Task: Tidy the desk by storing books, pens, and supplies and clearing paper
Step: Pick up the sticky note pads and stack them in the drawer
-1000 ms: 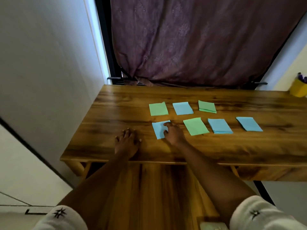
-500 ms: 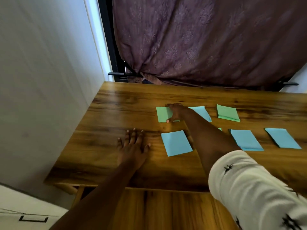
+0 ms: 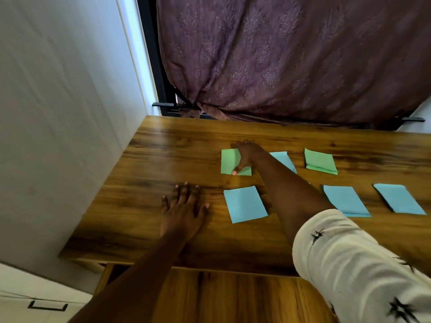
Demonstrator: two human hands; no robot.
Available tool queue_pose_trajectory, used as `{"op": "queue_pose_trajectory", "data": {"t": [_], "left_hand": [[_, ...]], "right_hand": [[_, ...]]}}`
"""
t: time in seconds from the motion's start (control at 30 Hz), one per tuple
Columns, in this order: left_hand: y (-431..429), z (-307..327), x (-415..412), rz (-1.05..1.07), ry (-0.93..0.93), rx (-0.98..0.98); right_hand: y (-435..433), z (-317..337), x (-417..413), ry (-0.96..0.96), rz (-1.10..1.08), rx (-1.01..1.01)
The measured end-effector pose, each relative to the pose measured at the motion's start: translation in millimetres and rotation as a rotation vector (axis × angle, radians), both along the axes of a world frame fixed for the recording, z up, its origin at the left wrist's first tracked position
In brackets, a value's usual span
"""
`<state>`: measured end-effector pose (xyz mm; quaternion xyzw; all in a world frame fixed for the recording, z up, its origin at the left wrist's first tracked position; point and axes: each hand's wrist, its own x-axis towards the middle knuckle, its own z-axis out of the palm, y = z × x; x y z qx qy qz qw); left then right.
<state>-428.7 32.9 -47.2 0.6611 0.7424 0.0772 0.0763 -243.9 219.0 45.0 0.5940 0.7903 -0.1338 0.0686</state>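
Note:
Several blue and green paper sheets lie in two rows on the wooden desk (image 3: 163,159). My right hand (image 3: 247,152) arches over the far-left green sheet (image 3: 229,162), thumb tip on its near edge, fingers curled at its far edge. A blue sheet (image 3: 245,203) lies just in front, beside my forearm. Another blue sheet (image 3: 283,159) is partly hidden behind that arm. A folded green sheet (image 3: 320,160) and two blue sheets (image 3: 345,200) (image 3: 398,198) lie to the right. My left hand (image 3: 183,208) lies flat on the desk, fingers spread, left of the near blue sheet.
A purple curtain (image 3: 279,66) hangs behind the desk's far edge. A white wall (image 3: 58,113) runs along the desk's left side. Below the front edge sits another wooden surface (image 3: 233,297).
My right hand left the near blue sheet and reached forward to the far-left green sheet. My left hand stayed flat on the desk. The view moved closer.

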Motion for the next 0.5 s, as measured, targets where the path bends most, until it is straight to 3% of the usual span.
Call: {"op": "queue_pose_trajectory", "data": {"t": [0.07, 0.2, 0.23, 0.37, 0.43, 0.5], "left_hand": [[0, 0, 0, -0.003, -0.033, -0.004], [-1, 9, -1, 0.018, -0.158, -0.012], [-4, 18, -1, 0.037, -0.278, 0.007], [-30, 53, 2, 0.247, -1.174, 0.161], [-41, 65, 6, 0.247, -1.511, 0.219], [-51, 70, 9, 0.190, -1.758, 0.117]], "right_hand": [[-4, 0, 4, 0.096, -0.019, 0.083], [-25, 15, 14, 0.484, -0.084, 0.135], [-35, 24, 17, 0.550, -0.083, 0.130], [-89, 51, 22, 0.752, -0.043, 0.029], [-120, 58, 21, 0.779, 0.019, -0.075], [-149, 58, 16, 0.765, 0.086, -0.171]]}}
